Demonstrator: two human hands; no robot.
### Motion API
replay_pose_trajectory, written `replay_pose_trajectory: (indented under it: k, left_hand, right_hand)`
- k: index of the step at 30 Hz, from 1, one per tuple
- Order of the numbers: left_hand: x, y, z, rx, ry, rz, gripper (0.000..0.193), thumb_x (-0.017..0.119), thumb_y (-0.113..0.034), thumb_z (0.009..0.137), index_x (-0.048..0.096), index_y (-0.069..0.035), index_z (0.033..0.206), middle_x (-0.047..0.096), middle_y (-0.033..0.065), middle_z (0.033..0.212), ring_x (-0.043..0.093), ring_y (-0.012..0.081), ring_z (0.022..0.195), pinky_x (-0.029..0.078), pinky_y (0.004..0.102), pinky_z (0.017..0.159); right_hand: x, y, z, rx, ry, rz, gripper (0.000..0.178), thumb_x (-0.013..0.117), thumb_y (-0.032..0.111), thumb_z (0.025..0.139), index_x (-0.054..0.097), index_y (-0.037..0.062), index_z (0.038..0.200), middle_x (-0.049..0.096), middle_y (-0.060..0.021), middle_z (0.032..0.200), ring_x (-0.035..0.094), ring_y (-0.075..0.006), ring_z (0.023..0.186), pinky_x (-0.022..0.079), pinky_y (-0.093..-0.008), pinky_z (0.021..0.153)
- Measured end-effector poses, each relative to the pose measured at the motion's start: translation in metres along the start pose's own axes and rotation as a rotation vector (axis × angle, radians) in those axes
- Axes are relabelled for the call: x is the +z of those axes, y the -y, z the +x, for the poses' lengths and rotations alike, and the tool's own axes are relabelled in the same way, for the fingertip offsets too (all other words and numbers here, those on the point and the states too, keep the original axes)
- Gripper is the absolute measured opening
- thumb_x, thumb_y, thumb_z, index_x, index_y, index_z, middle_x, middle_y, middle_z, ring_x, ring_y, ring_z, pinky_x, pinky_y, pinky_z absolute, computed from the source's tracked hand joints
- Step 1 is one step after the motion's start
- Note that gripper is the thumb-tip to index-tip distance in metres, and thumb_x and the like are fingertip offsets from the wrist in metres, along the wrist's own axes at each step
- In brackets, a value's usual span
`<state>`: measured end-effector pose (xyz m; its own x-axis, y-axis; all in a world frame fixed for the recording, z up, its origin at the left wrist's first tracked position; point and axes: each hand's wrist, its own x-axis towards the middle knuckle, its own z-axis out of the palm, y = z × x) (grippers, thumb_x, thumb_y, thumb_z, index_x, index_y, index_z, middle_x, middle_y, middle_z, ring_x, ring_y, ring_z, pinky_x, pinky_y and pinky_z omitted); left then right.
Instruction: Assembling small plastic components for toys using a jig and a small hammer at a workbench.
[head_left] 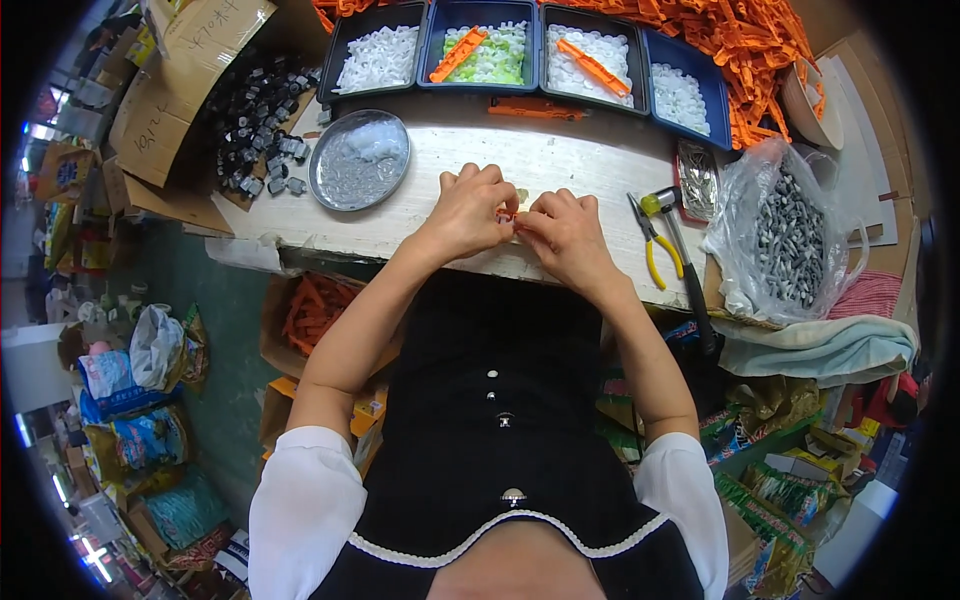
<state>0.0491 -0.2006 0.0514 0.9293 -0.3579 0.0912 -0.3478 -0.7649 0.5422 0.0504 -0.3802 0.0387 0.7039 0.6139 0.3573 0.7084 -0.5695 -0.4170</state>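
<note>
Near the front edge of the white worktable [345,232], my two hands meet over a small orange plastic part [509,215]. My left hand [466,214] pinches it from the left, its fingers curled. From the other side my right hand [568,238] has thumb and fingertips closed on the same part. Most of the part is covered by the fingers, so its shape cannot be made out. To the left of my left hand stands a round metal dish [345,180] with clear grease-like stuff in it. Beyond the hands an orange strip-shaped part [537,109] lies by the bins.
Bins of small white parts [378,60] and green ones [503,62] line the back, beside heaped orange parts [735,50]. Yellow-handled pliers [655,245] and a hammer [690,275] lie right, near a bag of grey parts [790,235]. Black parts [255,120] fill the left.
</note>
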Motion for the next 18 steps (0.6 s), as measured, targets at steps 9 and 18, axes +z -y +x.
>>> replay_pose_trajectory:
  k: [9, 18]
  left_hand:
    - [-0.025, -0.034, 0.047, 0.070, 0.560, 0.428, 0.019, 0.068, -0.025, 0.067, 0.062, -0.010, 0.076, 0.057, 0.0075, 0.080, 0.048, 0.0252, 0.088, 0.029, 0.0394, 0.077]
    - [0.026, -0.093, 0.238, 0.302, 0.163, 0.407, 0.017, 0.066, -0.024, 0.069, 0.065, -0.009, 0.076, 0.063, 0.0062, 0.077, 0.055, 0.0281, 0.085, 0.032, 0.0434, 0.077]
  right_hand:
    - [-0.054, -0.066, -0.023, 0.166, -0.211, 0.088, 0.008, 0.063, 0.006, 0.074, 0.062, 0.0041, 0.081, 0.056, -0.0054, 0.074, 0.054, -0.0204, 0.069, 0.040, -0.0315, 0.060]
    - [-0.096, -0.152, -0.063, 0.563, -0.247, -0.295, 0.014, 0.063, 0.012, 0.073, 0.063, 0.0026, 0.084, 0.057, -0.0127, 0.081, 0.057, -0.0319, 0.072, 0.045, -0.0393, 0.064]
